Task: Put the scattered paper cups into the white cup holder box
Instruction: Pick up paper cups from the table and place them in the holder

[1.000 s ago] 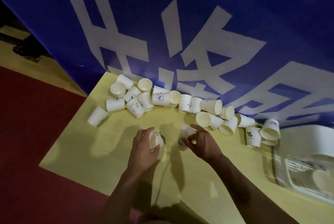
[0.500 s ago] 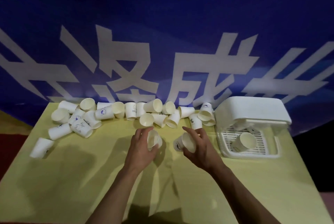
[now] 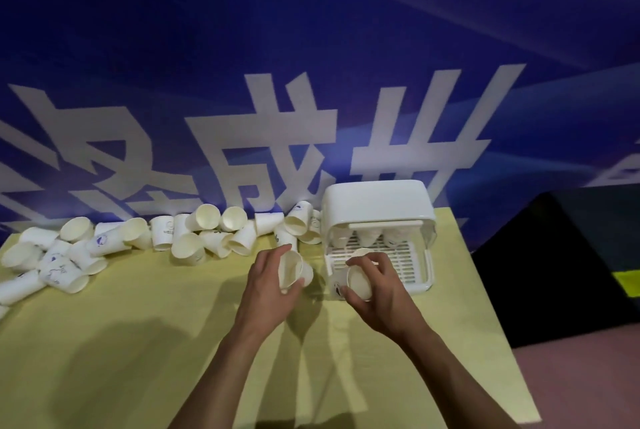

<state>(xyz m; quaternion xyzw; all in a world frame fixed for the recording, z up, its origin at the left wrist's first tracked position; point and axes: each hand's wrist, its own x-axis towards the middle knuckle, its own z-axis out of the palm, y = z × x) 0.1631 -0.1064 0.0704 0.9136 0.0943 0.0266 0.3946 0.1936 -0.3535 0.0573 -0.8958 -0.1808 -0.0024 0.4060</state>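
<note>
My left hand (image 3: 268, 285) grips a white paper cup (image 3: 293, 269) above the yellow table, just left of the white cup holder box (image 3: 377, 210). A second paper cup (image 3: 359, 285) is held in my right hand (image 3: 375, 286) at the box's open front, over its slatted tray. A few cups stand in a row at the back of the box. Several more cups (image 3: 194, 234) lie scattered along the table's far edge, stretching left from the box.
The yellow table (image 3: 138, 342) stands against a blue banner (image 3: 277, 82) with large white characters. Its right edge runs close beside the box, with a dark floor and a black object (image 3: 571, 255) beyond.
The view has swung right, bringing the box nearer the centre. Both hands, each holding a cup, have moved right, and my right hand now reaches the box's front.
</note>
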